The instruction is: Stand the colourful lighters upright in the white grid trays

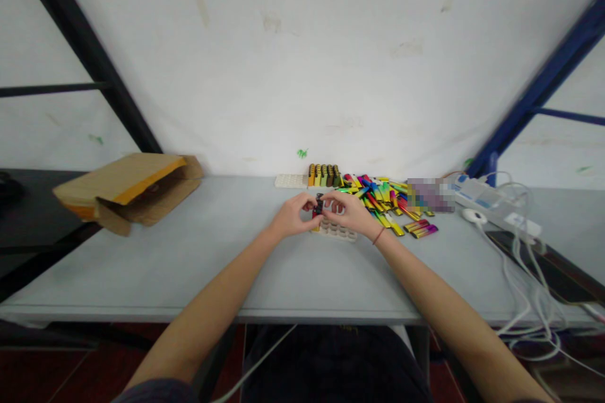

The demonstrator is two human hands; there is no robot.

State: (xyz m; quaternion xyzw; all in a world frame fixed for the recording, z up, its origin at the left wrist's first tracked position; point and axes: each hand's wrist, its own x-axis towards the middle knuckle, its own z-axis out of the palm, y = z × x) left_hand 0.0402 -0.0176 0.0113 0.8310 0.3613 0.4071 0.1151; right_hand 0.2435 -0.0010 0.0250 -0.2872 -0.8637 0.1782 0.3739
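Observation:
My left hand (293, 215) and my right hand (352, 211) meet over the middle of the table, fingers pinched together. Between their fingertips is a small black-topped piece (319, 203); a bit of red shows below it, and its exact kind is too small to make out. Just beneath my right hand lies a pale tray with round holes (340, 231), partly covered by the hand. Behind the hands, several upright yellow, green and brown tubes with dark tops (324, 175) stand in rows at a second white holed tray (290, 181).
A loose pile of shiny rainbow-coloured flat tubes (382, 198) spreads to the right of my hands. Further right are a power strip (496, 204), tangled white cables (524, 264) and a dark flat panel (543, 264). An opened cardboard box (127, 186) lies on the left.

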